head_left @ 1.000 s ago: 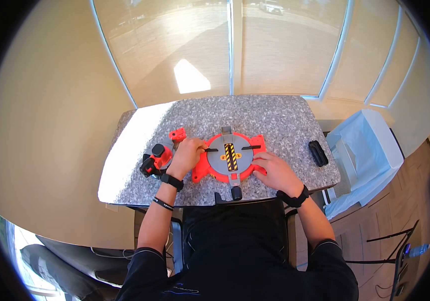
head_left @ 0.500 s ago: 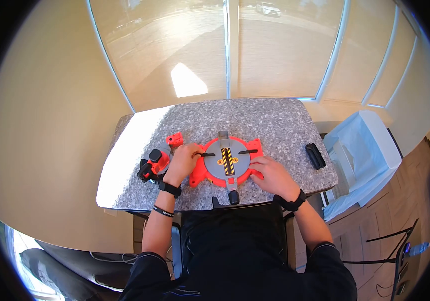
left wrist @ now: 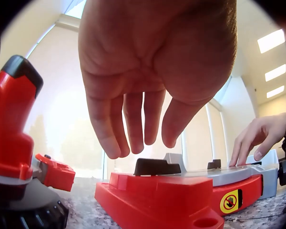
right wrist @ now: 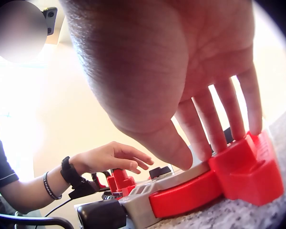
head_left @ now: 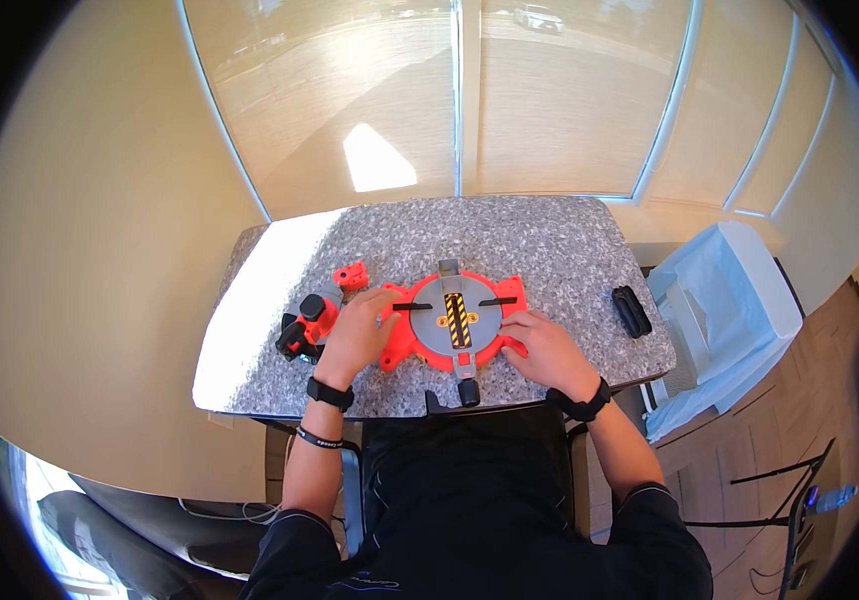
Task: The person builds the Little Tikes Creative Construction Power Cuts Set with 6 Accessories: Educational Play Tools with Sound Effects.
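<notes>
A red toy miter saw base (head_left: 395,345) lies on the table, with a round grey turntable (head_left: 427,330) and a yellow-and-black striped strip (head_left: 458,320) down its middle. Above its left side hovers my left hand (head_left: 357,335), fingers loosely bent and holding nothing. Just below those fingertips, the left wrist view shows a black bar (left wrist: 155,167) on the base. My right hand (head_left: 549,352) rests its nearly straight fingertips on the base's right edge. A second black bar (head_left: 497,301) sits on the turntable's right; a black knob (head_left: 468,391) points toward me.
Left of the base stands a red, grey and black toy saw piece (head_left: 311,318), with a small red block (head_left: 351,275) behind it. A black case-like object (head_left: 631,311) lies at the table's (head_left: 509,225) right. Beyond that edge is a bin with a pale blue liner (head_left: 739,260).
My left hand has let go of the left black bar and drawn back to the left, leaving more of the bar visible. The right hand stays at the base's right edge.
</notes>
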Demonstrator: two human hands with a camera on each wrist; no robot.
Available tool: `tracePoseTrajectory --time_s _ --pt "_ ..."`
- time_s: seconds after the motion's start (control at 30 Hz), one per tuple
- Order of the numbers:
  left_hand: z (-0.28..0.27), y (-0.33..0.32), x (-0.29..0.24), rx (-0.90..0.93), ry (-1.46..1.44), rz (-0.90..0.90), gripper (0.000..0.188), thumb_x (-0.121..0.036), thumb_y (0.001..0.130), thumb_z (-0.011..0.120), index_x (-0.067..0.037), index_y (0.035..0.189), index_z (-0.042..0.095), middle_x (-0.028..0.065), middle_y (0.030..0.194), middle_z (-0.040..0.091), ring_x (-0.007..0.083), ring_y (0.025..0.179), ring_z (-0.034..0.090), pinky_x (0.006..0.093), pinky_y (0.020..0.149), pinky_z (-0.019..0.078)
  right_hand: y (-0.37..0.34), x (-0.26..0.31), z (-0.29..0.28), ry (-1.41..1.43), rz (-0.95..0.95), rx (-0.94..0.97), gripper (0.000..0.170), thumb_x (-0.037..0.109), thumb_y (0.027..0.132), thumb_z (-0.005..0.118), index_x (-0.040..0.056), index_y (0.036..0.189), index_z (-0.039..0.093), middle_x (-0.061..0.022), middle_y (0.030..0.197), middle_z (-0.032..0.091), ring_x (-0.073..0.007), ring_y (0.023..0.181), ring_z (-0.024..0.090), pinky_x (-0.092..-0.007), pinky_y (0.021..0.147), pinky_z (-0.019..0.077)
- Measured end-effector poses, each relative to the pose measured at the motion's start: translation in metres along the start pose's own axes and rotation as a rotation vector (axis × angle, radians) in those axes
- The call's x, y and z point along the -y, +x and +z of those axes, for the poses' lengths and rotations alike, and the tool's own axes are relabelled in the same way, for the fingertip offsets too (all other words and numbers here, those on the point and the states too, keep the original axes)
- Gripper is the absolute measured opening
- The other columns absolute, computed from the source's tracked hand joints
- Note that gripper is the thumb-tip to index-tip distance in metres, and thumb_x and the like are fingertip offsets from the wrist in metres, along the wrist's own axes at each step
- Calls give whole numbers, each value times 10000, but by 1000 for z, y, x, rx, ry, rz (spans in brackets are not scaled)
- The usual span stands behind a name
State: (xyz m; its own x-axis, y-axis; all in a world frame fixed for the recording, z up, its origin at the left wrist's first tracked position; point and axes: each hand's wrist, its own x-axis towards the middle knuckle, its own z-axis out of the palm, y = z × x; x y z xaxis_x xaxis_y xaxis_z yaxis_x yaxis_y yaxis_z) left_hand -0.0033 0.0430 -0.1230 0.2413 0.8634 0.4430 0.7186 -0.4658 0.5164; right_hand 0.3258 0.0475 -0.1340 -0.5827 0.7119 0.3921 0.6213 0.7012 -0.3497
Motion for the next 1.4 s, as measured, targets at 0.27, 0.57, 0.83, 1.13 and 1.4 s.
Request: tracePoseTrajectory --time_s 0.27,0.57,0.83,1.13,1.4 --pt "-38 -9 -10 -176 174 -41 368 -86 866 761 -33 1225 700 158 1253 698 375 1196 630 446 1025 517 0 0 1 -6 -8 -13 217 118 857 744 21 1051 745 -100 1107 689 -317 1099 656 -412 947 562" --pt "-76 -36 6 -272 305 -253 498 -128 843 805 -30 1310 663 192 1307 679 390 1236 620 444 1051 508 0 -1 2 -8 -4 -17 207 112 858 746 25 1045 747 -102 1094 693 -317 1090 659 -411 941 565" --pt "-94 -73 56 -394 41 -529 481 -335 1012 677 0 1355 643 224 1284 703 373 1197 677 416 1016 525 -1 -2 3 -1 9 -4 252 148 866 708 41 1093 734 -98 1112 676 -323 1116 640 -421 933 565" --pt "-86 -94 130 -309 8 -713 497 -396 1100 515 28 1323 647 188 1138 751 279 1037 709 376 908 535 -1 -2 3 -7 17 4 250 150 864 710 38 1086 735 -99 1112 678 -322 1114 641 -427 937 563" --pt "-78 -91 153 -198 3 -604 424 -344 1046 621 24 1239 702 199 1004 772 293 978 745 383 875 549 0 -3 3 -6 -3 1 237 152 870 708 39 1076 738 -98 1108 678 -325 1108 642 -426 941 560"
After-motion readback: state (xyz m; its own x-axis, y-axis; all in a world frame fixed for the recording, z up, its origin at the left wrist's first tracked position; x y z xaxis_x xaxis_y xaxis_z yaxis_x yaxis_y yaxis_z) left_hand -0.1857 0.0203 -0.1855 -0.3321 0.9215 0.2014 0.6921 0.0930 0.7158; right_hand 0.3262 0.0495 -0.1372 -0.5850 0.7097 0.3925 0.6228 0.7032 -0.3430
